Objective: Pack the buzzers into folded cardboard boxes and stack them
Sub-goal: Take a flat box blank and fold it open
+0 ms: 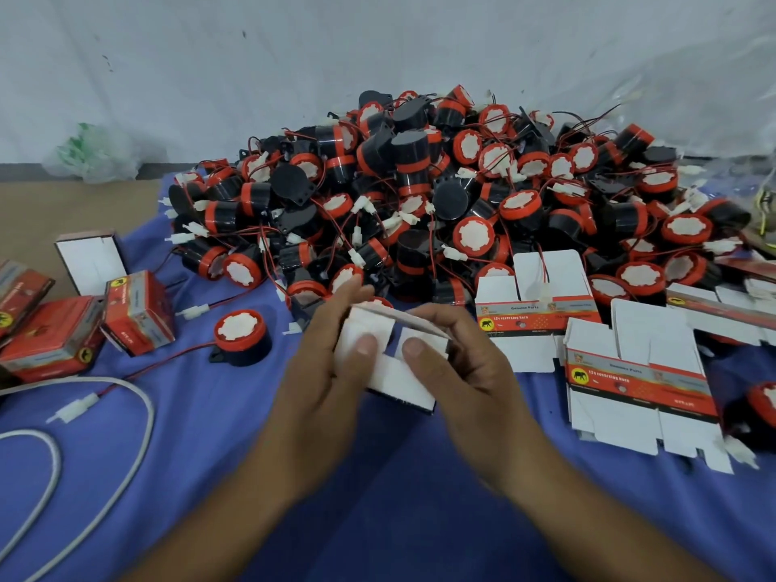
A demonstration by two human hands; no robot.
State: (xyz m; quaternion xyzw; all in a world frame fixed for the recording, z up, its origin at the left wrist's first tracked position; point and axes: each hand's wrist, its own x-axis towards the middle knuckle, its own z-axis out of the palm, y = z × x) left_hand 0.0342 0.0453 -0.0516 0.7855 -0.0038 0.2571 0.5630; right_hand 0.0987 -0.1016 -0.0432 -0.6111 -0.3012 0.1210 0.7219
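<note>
White wall (210, 56), brown floor (63, 207), blue cloth (218, 434)

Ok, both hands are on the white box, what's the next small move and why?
Probably fold the long flap down over the two small flaps and tuck it in. The left hand and right hand hold the box with thumbs pressing the small flaps inward, while the long flap stands open above them.

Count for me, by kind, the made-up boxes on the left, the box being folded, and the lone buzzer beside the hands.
Red printed boxes: 3
White-faced box: 1
Half-folded box, gripped by left hand and right hand: 1
Lone buzzer: 1
Total: 6
</note>
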